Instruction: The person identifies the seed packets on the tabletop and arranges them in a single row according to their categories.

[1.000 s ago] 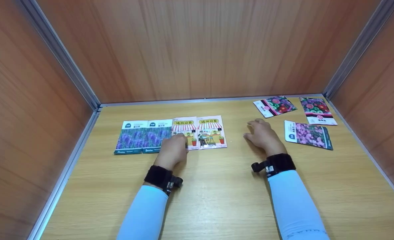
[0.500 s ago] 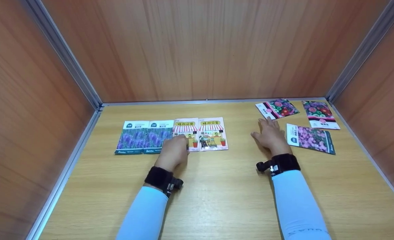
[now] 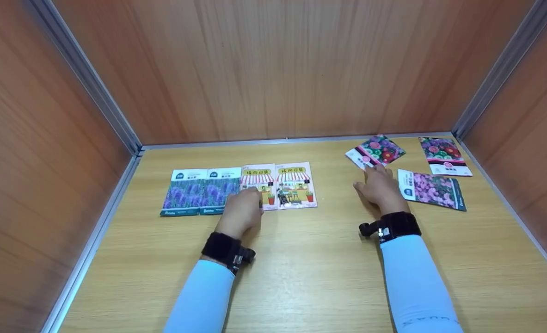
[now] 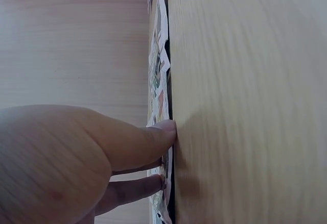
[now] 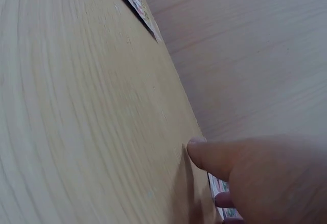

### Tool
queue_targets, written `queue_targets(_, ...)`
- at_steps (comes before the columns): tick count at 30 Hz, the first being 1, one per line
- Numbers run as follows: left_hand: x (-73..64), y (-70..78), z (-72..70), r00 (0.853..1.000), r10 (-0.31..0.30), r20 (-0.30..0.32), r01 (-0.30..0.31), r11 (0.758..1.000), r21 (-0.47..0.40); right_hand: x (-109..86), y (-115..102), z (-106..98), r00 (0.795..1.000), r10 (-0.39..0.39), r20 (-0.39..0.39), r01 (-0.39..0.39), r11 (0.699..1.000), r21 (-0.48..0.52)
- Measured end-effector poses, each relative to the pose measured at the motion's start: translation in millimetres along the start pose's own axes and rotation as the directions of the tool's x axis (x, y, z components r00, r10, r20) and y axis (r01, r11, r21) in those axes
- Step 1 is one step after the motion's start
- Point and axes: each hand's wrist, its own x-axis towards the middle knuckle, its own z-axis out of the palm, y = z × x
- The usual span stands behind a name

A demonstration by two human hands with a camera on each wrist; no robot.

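A row of flat seed packets lies at mid-left in the head view: two lavender packets (image 3: 183, 193) and two pink striped-awning packets (image 3: 296, 185), side by side. My left hand (image 3: 243, 210) rests at the lower edge of the row, over the inner lavender and awning packets. In the left wrist view its thumb (image 4: 138, 142) and a finger touch the packet edge. Farther right, my right hand (image 3: 382, 187) has its fingertips on the lower white end of a tilted packet with red and purple flowers (image 3: 380, 150). Its thumb (image 5: 214, 157) is spread to the side, off that packet.
Near the right wall lie another red-and-purple flower packet (image 3: 445, 157) and a pink flower packet (image 3: 433, 189), the latter close beside my right hand. Wooden panels (image 3: 282, 69) with metal edging enclose the table (image 3: 296, 268) at the back and sides.
My right hand has reached forward and right onto the tilted flower packet, which has turned and slid slightly left under its fingertips. My left hand has stayed in place on the row.
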Motion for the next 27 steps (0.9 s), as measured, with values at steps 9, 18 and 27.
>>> queue_targets(9, 2.8, 0.3, 1.0, 1.0, -0.02, 0.016, 0.02, 1.0, -0.003, -8.9, -8, -6, 1.0, -0.001, -0.016, 0.001, 1.0, 0.0)
queue_targets(18, 0.4, 0.8, 1.9, 1.0, -0.001, 0.013, 0.001, 1.0, 0.018, -12.4, -15, 0, 0.999, -0.043, 0.008, 0.043, 0.999, 0.03)
queue_targets(27, -1.2, -0.2, 0.4, 1.0, 0.014, -0.004, -0.014, 1.0, 0.005, -16.2, -23, 2, 0.99, -0.092, 0.107, 0.083, 0.993, 0.087)
